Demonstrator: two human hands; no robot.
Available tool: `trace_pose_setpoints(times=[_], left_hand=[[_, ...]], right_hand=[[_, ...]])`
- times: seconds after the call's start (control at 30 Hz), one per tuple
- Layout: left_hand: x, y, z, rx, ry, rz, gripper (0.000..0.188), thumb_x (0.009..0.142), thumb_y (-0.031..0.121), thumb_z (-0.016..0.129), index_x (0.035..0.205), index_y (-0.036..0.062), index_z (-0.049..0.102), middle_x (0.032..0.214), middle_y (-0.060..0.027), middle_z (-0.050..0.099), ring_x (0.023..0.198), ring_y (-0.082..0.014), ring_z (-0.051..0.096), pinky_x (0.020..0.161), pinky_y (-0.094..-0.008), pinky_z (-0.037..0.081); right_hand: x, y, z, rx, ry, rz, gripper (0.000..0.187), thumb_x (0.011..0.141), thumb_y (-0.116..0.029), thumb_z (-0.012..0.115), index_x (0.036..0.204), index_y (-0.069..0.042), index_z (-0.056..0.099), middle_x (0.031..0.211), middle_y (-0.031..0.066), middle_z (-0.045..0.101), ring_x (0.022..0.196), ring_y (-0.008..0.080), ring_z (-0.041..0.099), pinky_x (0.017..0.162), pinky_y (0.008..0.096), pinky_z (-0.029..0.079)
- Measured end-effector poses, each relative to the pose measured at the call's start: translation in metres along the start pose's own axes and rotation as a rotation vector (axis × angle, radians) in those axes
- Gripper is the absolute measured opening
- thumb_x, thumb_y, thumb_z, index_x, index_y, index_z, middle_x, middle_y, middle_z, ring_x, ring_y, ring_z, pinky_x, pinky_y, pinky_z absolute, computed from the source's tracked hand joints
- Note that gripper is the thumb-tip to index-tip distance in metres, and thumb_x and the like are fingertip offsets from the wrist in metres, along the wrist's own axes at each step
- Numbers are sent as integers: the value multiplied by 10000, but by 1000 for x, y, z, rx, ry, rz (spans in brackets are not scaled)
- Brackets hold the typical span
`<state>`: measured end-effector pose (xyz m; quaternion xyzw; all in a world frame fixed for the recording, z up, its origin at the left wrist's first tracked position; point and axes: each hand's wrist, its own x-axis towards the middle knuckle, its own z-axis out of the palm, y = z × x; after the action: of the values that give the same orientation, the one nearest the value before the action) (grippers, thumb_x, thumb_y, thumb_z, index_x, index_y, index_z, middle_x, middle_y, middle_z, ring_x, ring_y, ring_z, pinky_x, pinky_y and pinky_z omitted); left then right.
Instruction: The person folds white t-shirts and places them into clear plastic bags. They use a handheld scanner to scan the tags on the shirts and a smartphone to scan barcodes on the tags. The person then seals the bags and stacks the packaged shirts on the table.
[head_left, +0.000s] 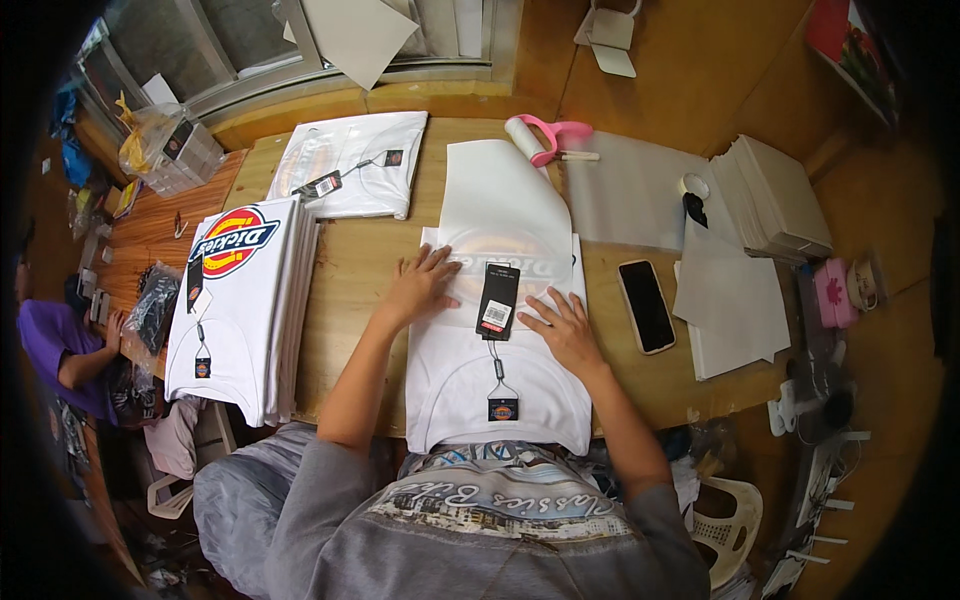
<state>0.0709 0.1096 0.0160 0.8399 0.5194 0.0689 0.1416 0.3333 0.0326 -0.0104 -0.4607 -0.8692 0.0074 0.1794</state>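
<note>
A folded white T-shirt (445,375) lies on the table in front of me, its collar toward me. Over its far part rests a translucent white sheet (500,190), and the printed emblem shows faintly through it. My left hand (420,285) is laid flat with fingers spread at the left edge of the sheet. On the other side, my right hand (565,325) presses down with its fingers stretched out beside the black hang tag (497,300). A cord joins that tag to a small dark label (503,409) near the collar.
Folded white T-shirts (245,330) are stacked at the left; a bagged one (350,165) lies behind. A phone (646,306), paper sheets (735,310), a card stack (780,200) and a pink tape dispenser (548,140) sit right and far. Another person's purple sleeve (65,350) shows at far left.
</note>
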Motion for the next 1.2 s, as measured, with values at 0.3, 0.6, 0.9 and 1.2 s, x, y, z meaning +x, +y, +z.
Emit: trace_pose_setpoints(times=[0.3,0.6,0.9,1.2], left_hand=[[-8,-7,14,-82,81,47,657,615,422,628,1203,245,395,1330,22,249,1221,-260,205,912,-539,220],[-7,-9,19,-44,118,65,652,617,446,613,1201,246,400,1322,11,263,1208,-265,224,906,-524,232],[-5,-10,14,-58,91,57,629,609,446,618,1175,245,430,1312,3,276,1197,-267,237,892,-502,244],[15,-11,2,-45,74,29,299,734,146,539,1025,217,539,1144,-4,432,1068,-238,370,819,-495,301]], right_hand=[[-30,35,-46,-145,66,863,645,641,-296,658,1211,-200,371,1241,154,336,1166,329,266,884,532,244],[-56,76,-48,-29,53,1138,750,567,-222,705,1221,-166,343,1162,183,402,1065,305,402,867,413,338],[29,16,-59,686,248,344,696,514,-81,705,1141,-63,402,1135,107,432,1058,245,409,914,334,311],[59,36,-8,580,-183,116,360,646,-139,634,991,-78,552,1076,92,468,1031,263,403,893,336,323]])
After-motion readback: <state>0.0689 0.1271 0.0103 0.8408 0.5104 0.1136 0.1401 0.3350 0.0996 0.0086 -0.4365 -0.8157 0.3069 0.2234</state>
